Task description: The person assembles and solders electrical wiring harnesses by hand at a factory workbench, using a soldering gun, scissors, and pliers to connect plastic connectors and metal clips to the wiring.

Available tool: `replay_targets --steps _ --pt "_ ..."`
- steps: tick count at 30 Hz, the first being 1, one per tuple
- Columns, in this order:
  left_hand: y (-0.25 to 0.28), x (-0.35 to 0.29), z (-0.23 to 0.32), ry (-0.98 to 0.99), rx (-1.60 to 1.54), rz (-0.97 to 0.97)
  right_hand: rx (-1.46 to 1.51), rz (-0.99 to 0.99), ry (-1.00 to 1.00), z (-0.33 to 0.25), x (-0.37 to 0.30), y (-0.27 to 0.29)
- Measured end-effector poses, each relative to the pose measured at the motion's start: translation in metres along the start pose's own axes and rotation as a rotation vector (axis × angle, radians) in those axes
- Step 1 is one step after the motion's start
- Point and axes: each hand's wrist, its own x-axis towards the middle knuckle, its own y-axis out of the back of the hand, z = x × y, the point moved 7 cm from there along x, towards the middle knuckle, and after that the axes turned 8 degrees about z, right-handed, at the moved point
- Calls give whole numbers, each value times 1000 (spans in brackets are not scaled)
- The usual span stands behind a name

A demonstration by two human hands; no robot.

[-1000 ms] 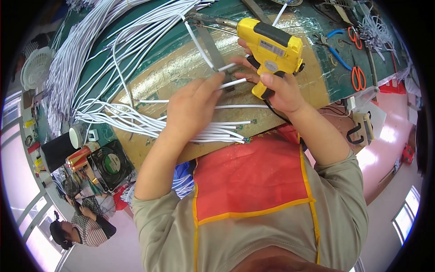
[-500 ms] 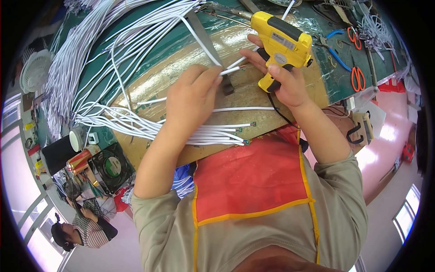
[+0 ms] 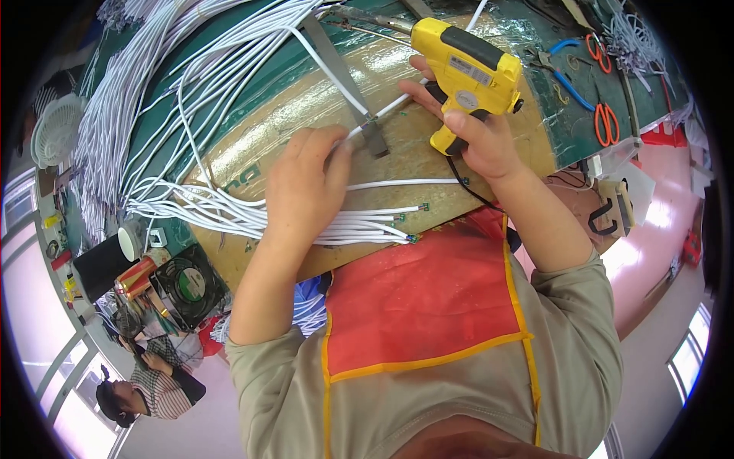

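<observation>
Gripping the yellow soldering gun (image 3: 466, 73) by its handle, the right hand (image 3: 485, 145) appears in the head view, with two fingers stretched to the left. The left hand (image 3: 308, 180), fingers narrow, seems to pinch a white cable (image 3: 355, 132), though its fingertips partly hide this; the cable points right, toward the metal bar's (image 3: 374, 144) near end.

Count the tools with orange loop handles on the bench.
2: the upper orange-handled tool beside the tangled wires, the lower orange-handled tool by the blue-handled pliers. Others may be hidden.
</observation>
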Motion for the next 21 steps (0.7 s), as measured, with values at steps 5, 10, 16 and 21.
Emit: replay_targets --steps 5,10,16,21 --pt "0 6 7 -77 125 60 17 -7 14 2 -3 -1" --pt "1 4 7 -116 134 92 1 -27 -12 3 -3 0" --pt "1 3 8 -57 116 33 -38 -40 -4 2 -3 0" --pt "2 5 10 -55 120 38 -103 -94 6 2 -1 1"
